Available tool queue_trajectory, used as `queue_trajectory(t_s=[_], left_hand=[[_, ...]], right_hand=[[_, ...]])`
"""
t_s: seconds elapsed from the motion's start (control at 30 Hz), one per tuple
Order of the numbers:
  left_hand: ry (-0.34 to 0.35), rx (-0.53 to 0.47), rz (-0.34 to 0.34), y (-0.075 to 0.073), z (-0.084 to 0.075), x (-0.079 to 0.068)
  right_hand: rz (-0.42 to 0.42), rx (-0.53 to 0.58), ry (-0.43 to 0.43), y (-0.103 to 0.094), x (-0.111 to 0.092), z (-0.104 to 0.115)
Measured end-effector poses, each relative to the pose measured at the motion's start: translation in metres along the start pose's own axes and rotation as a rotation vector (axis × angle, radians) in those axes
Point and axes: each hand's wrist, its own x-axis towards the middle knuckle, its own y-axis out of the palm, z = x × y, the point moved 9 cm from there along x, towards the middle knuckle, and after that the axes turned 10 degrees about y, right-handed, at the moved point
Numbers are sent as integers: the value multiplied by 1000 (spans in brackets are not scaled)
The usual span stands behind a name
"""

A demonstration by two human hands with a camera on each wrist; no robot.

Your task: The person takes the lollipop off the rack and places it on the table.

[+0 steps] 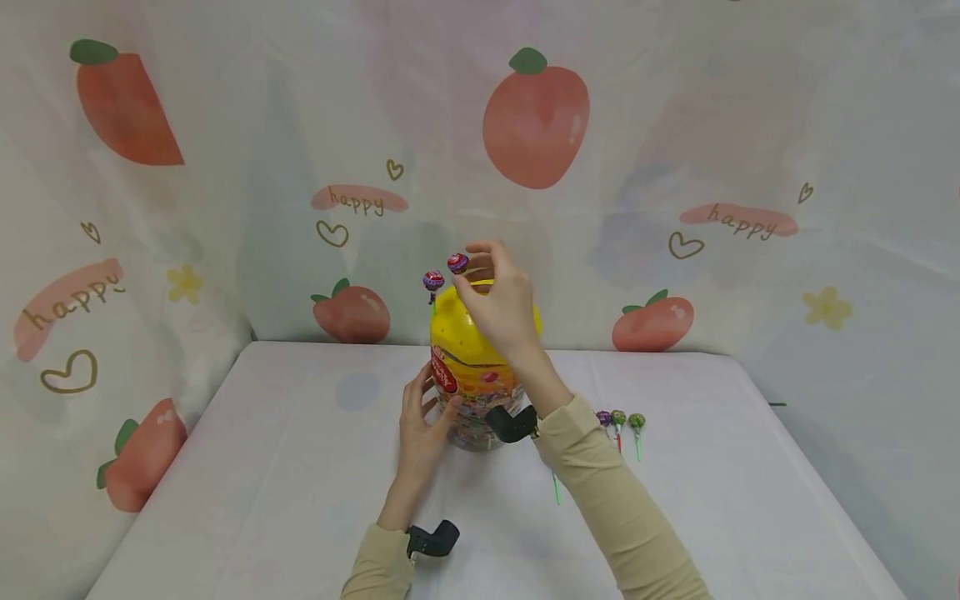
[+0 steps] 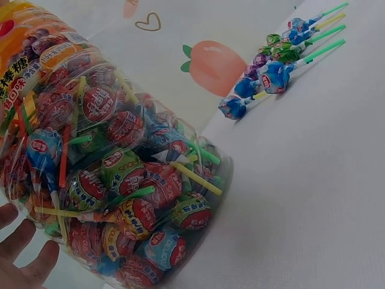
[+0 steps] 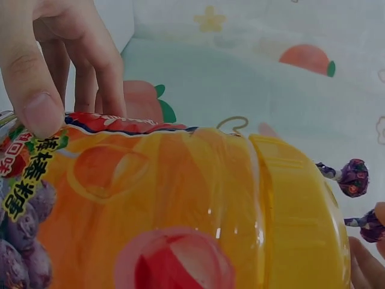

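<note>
A large clear plastic jar (image 1: 487,387) of lollipops with a yellow lid (image 1: 452,321) stands upright on the table. My left hand (image 1: 423,425) grips its side, thumb in front and fingers round the left. Above the lid, my right hand (image 1: 501,300) pinches a purple-wrapped lollipop (image 1: 458,263) by its head; in the right wrist view its stick end meets the lid top. Beside it, another purple lollipop (image 3: 354,178) sticks up from the lid with no hand on it. Wrapped lollipops in many colours fill the jar, seen through its wall (image 2: 219,171) in the left wrist view.
Several loose lollipops (image 2: 275,77) in blue, green and purple wrappers lie in a row to the right of the jar. A white cloth (image 1: 300,483) covers the table. Behind it hangs a fruit-printed curtain (image 1: 450,125).
</note>
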Motion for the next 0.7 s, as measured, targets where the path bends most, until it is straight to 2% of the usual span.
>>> queue_trajectory(t_s=[0.03, 0.2, 0.27, 0.7], left_hand=[[-8, -6, 2, -1, -4, 0], [-14, -2, 4, 0, -6, 0], [-11, 3, 2, 0, -1, 0], [-10, 20, 5, 1, -1, 0]], right_hand=[[2, 6, 1, 1, 0, 0], [-5, 22, -3, 4, 1, -2], [-10, 26, -5, 4, 1, -2], [-62, 94, -31, -3, 3, 3]])
